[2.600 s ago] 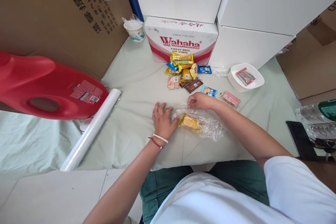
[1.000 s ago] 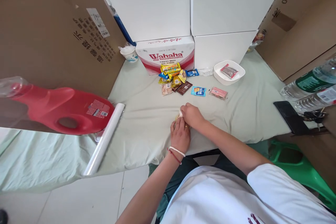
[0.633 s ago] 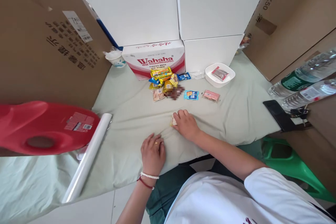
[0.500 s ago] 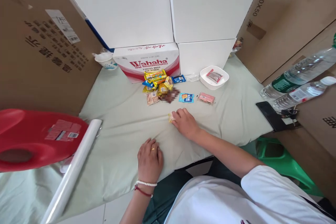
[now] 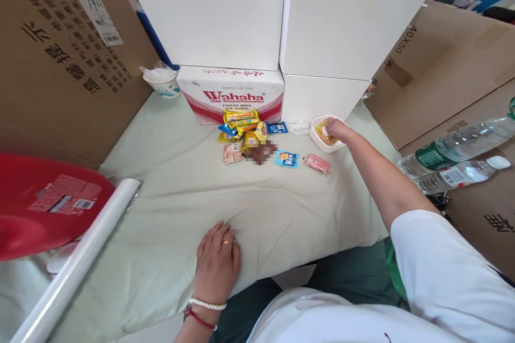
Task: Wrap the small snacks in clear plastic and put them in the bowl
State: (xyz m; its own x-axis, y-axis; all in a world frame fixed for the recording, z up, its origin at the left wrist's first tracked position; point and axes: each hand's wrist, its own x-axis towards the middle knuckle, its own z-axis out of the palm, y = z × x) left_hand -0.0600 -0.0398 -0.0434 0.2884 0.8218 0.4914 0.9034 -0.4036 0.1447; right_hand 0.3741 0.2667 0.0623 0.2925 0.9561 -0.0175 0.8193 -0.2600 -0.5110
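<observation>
My left hand (image 5: 218,262) lies flat, palm down, on the cloth near the front edge, with nothing in it. Over at the back right, my right hand (image 5: 336,129) reaches into a white bowl (image 5: 326,149). Its fingers are closed on a yellow-and-clear snack packet (image 5: 321,131) inside the bowl; the fingertips are partly hidden. On the cloth before the bowl are a pink snack packet (image 5: 317,163) and a light blue snack packet (image 5: 287,159). Left of these is a pile of yellow snack packets (image 5: 241,119), with a dark blue packet (image 5: 277,127) beside it.
A Wahaha carton (image 5: 233,91) and white boards stand behind the snacks. A paper cup (image 5: 163,86) is at the back left. On the left lie a red jug (image 5: 52,193) and a white roll (image 5: 84,257). Two plastic bottles (image 5: 462,174) are at the right, beside cardboard walls.
My right hand has moved from the middle of the cloth to the bowl at the back right, carrying the yellow-and-clear snack packet. My left hand stays on the cloth. The view has shifted slightly.
</observation>
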